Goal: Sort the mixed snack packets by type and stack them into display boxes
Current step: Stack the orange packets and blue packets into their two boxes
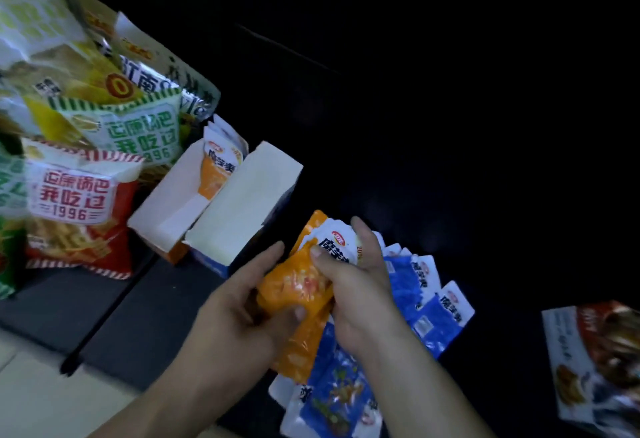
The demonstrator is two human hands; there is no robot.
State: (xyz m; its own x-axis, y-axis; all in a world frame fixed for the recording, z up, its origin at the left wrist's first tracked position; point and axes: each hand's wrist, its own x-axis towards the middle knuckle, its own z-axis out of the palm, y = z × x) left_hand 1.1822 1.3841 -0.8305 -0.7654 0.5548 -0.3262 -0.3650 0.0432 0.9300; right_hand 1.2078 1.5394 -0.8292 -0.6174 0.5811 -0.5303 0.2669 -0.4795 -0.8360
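A dim room, and a dark bench (450, 125) that fades to black towards its far edge. At the bench's left edge I see a heap of large snack bags, a green bag (138, 132) lying above a red bag (74, 215), both leaning towards the boxes. Just right of the heap stands an orange display box (169, 202) with a few boxed orange packets (220, 167) upright at its far end. Touching it is a blue display box (242, 209), its pale flap open. Near the front edge, the left hand (239, 302) curls its fingers under a small stack of orange packets (301, 285). The right hand (356, 285) grips the same stack from the other side, thumb pressed on the top packet. Under and right of the hands lie fanned blue packets (426, 299). A reddish carton (599, 361) sits at the right edge. My worry is that the glossy stack looks uneven, so a packet could slide out and drop among the blue ones. The open flap might also snag it on the way in.
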